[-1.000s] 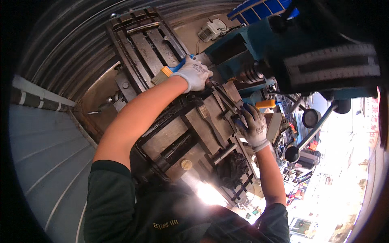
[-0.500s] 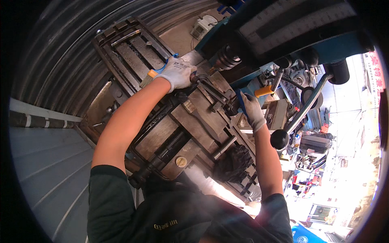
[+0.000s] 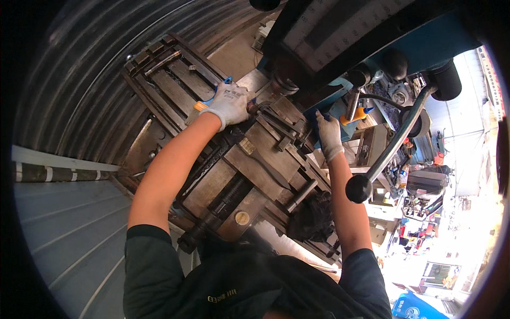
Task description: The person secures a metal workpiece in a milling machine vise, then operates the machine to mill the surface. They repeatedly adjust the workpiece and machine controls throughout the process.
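Your left hand, in its pale glove, bends over the end of the vise, the fingers curled beside the dark round end of a rod; you may have that end or the blue-handled brush in your grip, but I cannot tell which. The brush sits beside and partly behind that hand, where the slotted table meets the vise, its bristles toward the table's near long edge. If it is loose, a sideways sweep of your wrist could knock it off that edge.

Your right hand is at the vise's right-hand end, index finger stretched out, the others bent; what they press on is hidden, so I cannot say whether they hold anything. Blind fingers beside metal edges are easily pinched should a part shift.

Mind the chuck beyond your left fingertips (I cannot tell whether it is turning): were it running, glove fabric could catch. The ball-ended lever looms near your right forearm, so an outward elbow might bump it. The flat dark strip slants across the vise; if unfastened, a jolt could slide it off.
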A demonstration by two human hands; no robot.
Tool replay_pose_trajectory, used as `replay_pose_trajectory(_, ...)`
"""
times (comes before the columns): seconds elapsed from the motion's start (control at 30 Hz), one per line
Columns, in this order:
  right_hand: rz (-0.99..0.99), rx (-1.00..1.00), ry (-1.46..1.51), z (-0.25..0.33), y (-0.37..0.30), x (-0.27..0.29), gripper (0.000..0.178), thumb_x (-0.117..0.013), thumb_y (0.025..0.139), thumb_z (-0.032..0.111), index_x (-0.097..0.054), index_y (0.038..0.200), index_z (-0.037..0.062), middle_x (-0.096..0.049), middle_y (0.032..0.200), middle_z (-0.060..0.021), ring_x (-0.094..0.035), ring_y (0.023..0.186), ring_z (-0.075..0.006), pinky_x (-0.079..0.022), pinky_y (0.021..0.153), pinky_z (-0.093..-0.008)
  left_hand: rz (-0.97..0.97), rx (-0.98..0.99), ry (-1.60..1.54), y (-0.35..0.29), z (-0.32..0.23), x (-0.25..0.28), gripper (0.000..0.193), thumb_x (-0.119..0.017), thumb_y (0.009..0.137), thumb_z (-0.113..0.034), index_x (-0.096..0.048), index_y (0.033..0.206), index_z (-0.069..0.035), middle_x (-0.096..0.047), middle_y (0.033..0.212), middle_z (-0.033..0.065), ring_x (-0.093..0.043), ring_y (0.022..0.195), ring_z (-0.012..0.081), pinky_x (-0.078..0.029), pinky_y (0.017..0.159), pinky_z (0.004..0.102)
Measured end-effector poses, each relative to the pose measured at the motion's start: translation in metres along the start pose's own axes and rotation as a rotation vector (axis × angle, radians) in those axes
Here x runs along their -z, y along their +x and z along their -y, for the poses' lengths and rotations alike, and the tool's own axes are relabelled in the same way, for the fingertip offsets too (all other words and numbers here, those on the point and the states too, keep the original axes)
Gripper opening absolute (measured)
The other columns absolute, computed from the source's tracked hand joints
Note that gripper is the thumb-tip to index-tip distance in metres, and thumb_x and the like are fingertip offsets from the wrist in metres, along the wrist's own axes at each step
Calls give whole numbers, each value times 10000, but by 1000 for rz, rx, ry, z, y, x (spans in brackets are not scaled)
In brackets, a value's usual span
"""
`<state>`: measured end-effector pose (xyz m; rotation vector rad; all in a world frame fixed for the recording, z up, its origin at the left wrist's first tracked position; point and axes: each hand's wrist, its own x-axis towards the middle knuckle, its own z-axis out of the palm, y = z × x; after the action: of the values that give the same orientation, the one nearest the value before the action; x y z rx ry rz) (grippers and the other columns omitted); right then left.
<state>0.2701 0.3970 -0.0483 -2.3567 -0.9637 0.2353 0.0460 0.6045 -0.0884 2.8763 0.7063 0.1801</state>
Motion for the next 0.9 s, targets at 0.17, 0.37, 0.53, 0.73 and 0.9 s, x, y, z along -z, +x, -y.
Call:
replay_pose_trajectory(0.17,104,45,-71,-26,-8,6,340,-533,987,262,-646,1144,-18,-649,910,-192,-604,808,-278,-493,768,-336,99,-21,-54,2,-3,15,305,-578,885,-290,-643,1152,-157,-656,1147,111,-590,1110,305,-399,950,471)
replay_pose_trajectory(0.37,128,37,36,3,-31,28,483,-622,902,412,-689,1050,-43,-703,855,-171,-660,784,-243,-513,741,-346,182,-10,-42,6,-7,22,426,-624,856,-308,-584,1256,-166,-630,1194,115,-559,1162,297,-376,997,469)
replay_pose_trajectory(0.53,57,-65,130,31,-57,39,423,-671,876,320,-667,1121,-24,-705,972,-183,-675,909,-265,-516,834,-352,117,-99,104,-12,-1,42,677,-690,822,-400,-455,1425,-202,-492,1395,136,-420,1337,303,-282,1106,503)
replay_pose_trajectory(0.73,-122,535,7,37,-68,38,473,-712,826,224,-601,1235,14,-561,1266,-209,-535,1189,-360,-417,1023,-421,-23,181,-98,-120,39,89,714,-736,787,-414,-487,1400,-146,-461,1441,145,-403,1355,334,-315,1123,453)
replay_pose_trajectory(0.9,1,839,-234,75,-78,27,544,-696,836,302,-573,1284,18,-538,1318,-218,-504,1222,-390,-374,1060,-454,-406,858,-671,-305,49,94,496,-686,854,-313,-615,1230,4,-666,1193,153,-653,1065,249,-505,952,370)
